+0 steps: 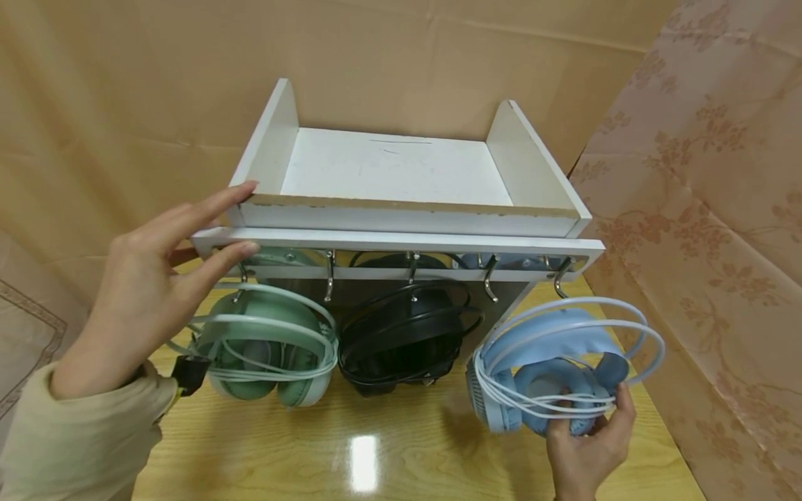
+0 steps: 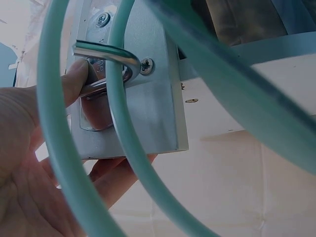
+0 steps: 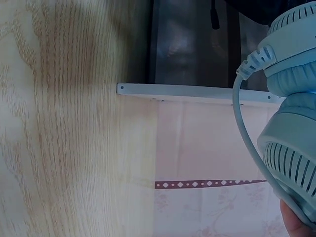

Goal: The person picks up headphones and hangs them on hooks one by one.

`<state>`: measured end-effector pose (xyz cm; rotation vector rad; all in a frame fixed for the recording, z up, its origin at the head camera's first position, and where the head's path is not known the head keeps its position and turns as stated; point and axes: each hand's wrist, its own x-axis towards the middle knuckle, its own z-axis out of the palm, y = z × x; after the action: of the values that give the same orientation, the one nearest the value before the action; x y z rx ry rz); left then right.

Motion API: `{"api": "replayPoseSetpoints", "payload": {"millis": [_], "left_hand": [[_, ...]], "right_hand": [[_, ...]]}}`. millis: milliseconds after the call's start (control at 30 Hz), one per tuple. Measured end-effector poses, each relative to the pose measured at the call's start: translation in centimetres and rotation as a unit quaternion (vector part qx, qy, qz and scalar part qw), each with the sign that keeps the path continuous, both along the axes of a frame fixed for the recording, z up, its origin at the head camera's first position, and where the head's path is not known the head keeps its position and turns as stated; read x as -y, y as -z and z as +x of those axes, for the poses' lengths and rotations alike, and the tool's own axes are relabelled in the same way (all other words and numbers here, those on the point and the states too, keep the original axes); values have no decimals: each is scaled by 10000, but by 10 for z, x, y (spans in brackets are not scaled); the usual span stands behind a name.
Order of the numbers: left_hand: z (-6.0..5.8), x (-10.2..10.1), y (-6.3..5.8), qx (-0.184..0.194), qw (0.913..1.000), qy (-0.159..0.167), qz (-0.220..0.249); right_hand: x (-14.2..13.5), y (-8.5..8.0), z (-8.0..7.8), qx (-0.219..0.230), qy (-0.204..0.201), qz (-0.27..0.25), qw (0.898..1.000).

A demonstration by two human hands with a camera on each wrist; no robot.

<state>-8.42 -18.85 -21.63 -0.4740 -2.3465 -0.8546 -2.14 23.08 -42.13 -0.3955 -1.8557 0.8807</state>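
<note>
My left hand [image 1: 147, 278] grips the left end of a white wooden rack [image 1: 401, 240], its index finger over the top and its thumb on the front. In the left wrist view the thumb lies beside a metal hook [image 2: 111, 54] that carries the band of the green headphones [image 2: 57, 118]. My right hand [image 1: 592, 442] holds blue headphones [image 1: 554, 341] from below by an ear cup, their white cable wound around them. Their headband is just below the rightmost hook [image 1: 562, 277]. Black headphones [image 1: 407, 334] hang from the middle hook.
Two more hooks, one [image 1: 330, 275] left and one [image 1: 491, 277] right of the black headphones, carry nothing. A shelf [image 1: 401, 167] with raised sides tops the rack. Below is a wooden table [image 1: 301, 452]. A beige cloth [image 1: 388, 62] hangs behind, a flowered one [image 1: 708, 174] at the right.
</note>
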Motion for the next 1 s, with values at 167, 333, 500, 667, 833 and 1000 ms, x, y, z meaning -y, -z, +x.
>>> {"api": "replayPoseSetpoints", "payload": {"millis": [167,333,500,667,833,1000], "left_hand": [[-1,0,0,-13,10000,5,-21],[-1,0,1,-47,10000,3,-5],[-1,1,1,-70,10000,37,27],[-1,0,0,-3,10000,29,46],[-1,0,0,33,10000,40,63],[-1,0,1,20,9999,73,73]], "right_hand": [[1,-1,-1,74,96,-38,9999],[0,0,-1,119,92,63,9999],[-1,1,-2,106,116,212,9997],[-3,4,-5,38,209,305,9993],[-4,6,-8,-94,265,399,9988],[-3,3,-10,-164,223,571,9980]]}}
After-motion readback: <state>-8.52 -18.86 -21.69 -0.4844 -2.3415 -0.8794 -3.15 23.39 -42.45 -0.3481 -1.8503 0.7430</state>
